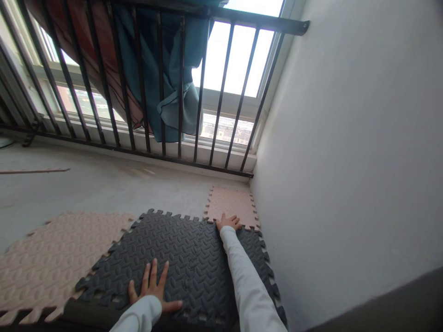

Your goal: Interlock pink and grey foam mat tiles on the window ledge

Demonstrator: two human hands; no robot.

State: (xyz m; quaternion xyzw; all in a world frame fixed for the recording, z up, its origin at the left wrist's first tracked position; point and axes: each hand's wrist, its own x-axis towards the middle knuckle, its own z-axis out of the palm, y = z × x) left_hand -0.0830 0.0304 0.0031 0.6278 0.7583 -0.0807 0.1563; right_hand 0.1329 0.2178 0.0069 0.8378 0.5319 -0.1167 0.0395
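Note:
My left hand [152, 289] lies with fingers spread on the dark grey foam mat [162, 244], close to its near edge. Farther off, my right hand [228, 222] rests palm down where the dark mat meets a small pink foam tile [231, 201]; its fingers are stretched out. The dark mat has a raised tread pattern and toothed edges, and a seam runs down its middle. A larger pink foam mat [65, 258] lies along its left side, with gaps showing between some of the teeth.
A white wall [346, 152] rises close on the right. Black railings [180, 92] stand before the window, with a blue cloth [180, 106] and a reddish cloth [100, 60] hanging behind them. A thin brown strip [38, 171] lies on the grey floor [114, 184] at left.

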